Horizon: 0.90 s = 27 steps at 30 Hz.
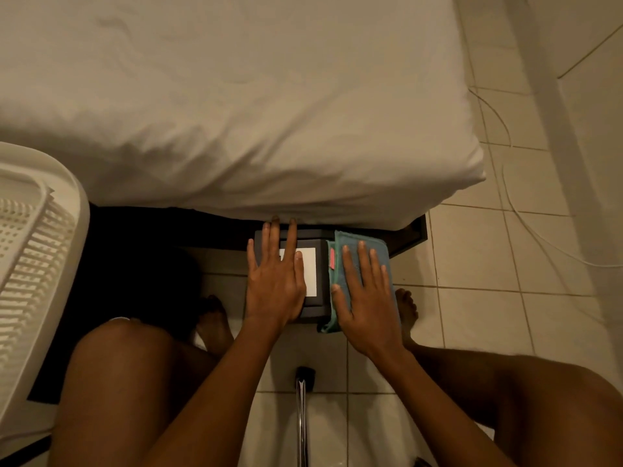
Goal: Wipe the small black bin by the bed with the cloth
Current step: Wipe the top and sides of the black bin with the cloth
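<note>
We record a bed (236, 106) under a pale wrinkled sheet filling the upper part of the view, its dark frame (409, 235) showing beneath the near edge. The floor (488, 298) is pale tile, and a thin white cable (505, 183) trails across it on the right. At the left edge stands a white slatted plastic basket (30, 264). We look down over two bare knees; bare feet rest on the tile either side of the work area. The small black bin (318, 306) sits on the floor against the bed's near edge, between the feet, with a white rectangular panel (310, 271) on its top face. Our left hand (274, 284) lies flat on the left part of that top, fingers straight and slightly spread, gripping nothing, the longest fingertips reaching the sheet's edge. Our right hand (365, 303) presses palm-down, fingers extended and spread, on the teal cloth (344, 242), which is draped over the bin's right side. A small pink tag (332, 259) shows at the cloth's left hem. A chrome bar with a dark tip (303, 399) stands between the knees.
</note>
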Available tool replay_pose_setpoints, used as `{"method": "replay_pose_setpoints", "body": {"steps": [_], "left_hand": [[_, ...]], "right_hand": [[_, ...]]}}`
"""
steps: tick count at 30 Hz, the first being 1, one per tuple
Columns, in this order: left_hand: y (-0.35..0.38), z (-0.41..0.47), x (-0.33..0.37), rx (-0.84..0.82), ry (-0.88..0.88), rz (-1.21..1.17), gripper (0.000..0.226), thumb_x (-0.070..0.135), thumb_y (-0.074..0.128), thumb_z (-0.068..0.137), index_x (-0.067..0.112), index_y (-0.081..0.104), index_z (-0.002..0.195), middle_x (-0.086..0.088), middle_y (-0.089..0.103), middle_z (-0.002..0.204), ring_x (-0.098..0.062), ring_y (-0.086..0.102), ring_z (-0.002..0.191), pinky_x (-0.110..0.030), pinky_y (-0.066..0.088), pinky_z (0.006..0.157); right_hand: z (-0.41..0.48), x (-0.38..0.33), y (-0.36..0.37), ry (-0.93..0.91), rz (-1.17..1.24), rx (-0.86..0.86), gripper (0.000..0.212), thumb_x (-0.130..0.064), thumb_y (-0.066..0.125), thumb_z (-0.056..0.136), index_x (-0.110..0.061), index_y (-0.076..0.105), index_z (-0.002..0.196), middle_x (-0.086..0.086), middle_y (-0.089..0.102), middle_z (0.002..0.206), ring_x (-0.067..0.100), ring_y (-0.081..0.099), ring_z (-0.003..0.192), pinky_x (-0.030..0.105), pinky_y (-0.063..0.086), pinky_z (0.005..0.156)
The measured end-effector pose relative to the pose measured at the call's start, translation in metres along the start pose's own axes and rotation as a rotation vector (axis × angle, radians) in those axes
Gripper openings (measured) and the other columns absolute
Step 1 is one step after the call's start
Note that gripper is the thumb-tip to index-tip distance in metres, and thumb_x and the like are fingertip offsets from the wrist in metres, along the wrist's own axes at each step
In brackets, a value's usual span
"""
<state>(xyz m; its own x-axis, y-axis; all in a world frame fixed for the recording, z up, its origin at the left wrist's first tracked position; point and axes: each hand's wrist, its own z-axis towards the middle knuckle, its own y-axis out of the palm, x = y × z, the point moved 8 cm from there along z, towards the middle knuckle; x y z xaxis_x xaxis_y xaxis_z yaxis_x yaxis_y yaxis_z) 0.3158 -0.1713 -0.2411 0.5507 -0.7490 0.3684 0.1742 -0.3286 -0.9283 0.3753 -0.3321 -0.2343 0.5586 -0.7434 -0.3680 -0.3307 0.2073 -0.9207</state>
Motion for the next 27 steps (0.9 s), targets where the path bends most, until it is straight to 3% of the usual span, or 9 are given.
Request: {"method": "replay_pose_setpoints", "body": {"steps": [7, 14, 27], "left_hand": [[0.001, 0.007, -0.003, -0.021, -0.016, 0.030, 0.057, 0.038, 0.015, 0.104, 0.024, 0.002, 0.157, -0.009, 0.002, 0.166, -0.021, 0.000, 0.153, -0.051, 0.007, 0.123], [0.003, 0.005, -0.001, -0.017, 0.020, 0.011, 0.056, 0.036, 0.019, 0.104, 0.027, 0.001, 0.157, -0.005, -0.001, 0.166, -0.018, -0.003, 0.153, -0.049, 0.007, 0.123], [0.004, 0.010, 0.000, -0.010, 0.004, 0.047, 0.057, 0.038, 0.014, 0.103, 0.024, 0.003, 0.157, -0.009, 0.004, 0.166, -0.024, 0.003, 0.153, -0.052, 0.008, 0.122]], "right_hand": [[0.055, 0.000, -0.002, 0.162, -0.053, 0.061, 0.068, -0.054, 0.017, 0.099, -0.024, 0.003, 0.159, 0.009, 0.003, 0.167, 0.028, 0.000, 0.154, 0.051, 0.007, 0.124], [0.002, -0.018, 0.005, -0.068, -0.011, -0.013, 0.066, -0.054, 0.020, 0.101, -0.030, -0.002, 0.158, 0.000, -0.011, 0.167, 0.018, -0.016, 0.153, 0.044, -0.006, 0.124], [0.034, -0.021, 0.004, -0.024, 0.013, 0.031, 0.059, -0.046, 0.016, 0.103, -0.030, 0.004, 0.159, 0.000, -0.002, 0.168, 0.017, -0.010, 0.154, 0.044, -0.003, 0.125]]}}
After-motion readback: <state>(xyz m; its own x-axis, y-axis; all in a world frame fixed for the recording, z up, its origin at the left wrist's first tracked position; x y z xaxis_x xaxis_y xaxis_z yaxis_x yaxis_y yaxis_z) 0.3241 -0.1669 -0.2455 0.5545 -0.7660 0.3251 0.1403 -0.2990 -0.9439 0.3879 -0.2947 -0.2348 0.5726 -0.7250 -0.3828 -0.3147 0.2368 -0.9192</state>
